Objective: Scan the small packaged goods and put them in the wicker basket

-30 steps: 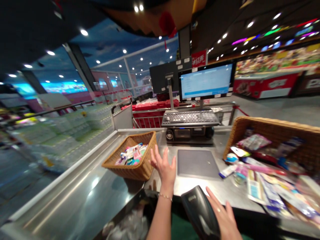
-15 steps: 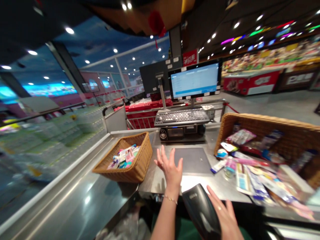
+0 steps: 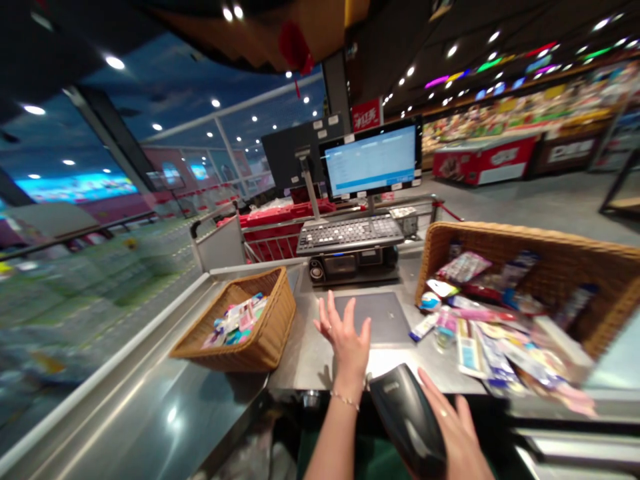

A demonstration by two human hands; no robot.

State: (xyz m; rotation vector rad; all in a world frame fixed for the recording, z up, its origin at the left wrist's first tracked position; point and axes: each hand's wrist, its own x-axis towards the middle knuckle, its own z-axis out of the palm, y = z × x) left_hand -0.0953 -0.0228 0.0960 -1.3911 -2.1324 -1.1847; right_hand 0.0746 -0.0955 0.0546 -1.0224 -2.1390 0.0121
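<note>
Scanner (image 3: 407,420) is held in the right grip (image 3: 457,427), with fingers laid along its side, near the table (image 3: 305,357) edge; the left grip (image 3: 349,343) is spread near the grey pad (image 3: 393,320).

Small round lamps (image 3: 115,63) shine from a dark ceiling (image 3: 165,40). The metal counter (image 3: 300,363) glares white near its front edge, where the left hand (image 3: 350,340) makes a soft shadow. Past its left edge, things look blurry and stretched.
</note>
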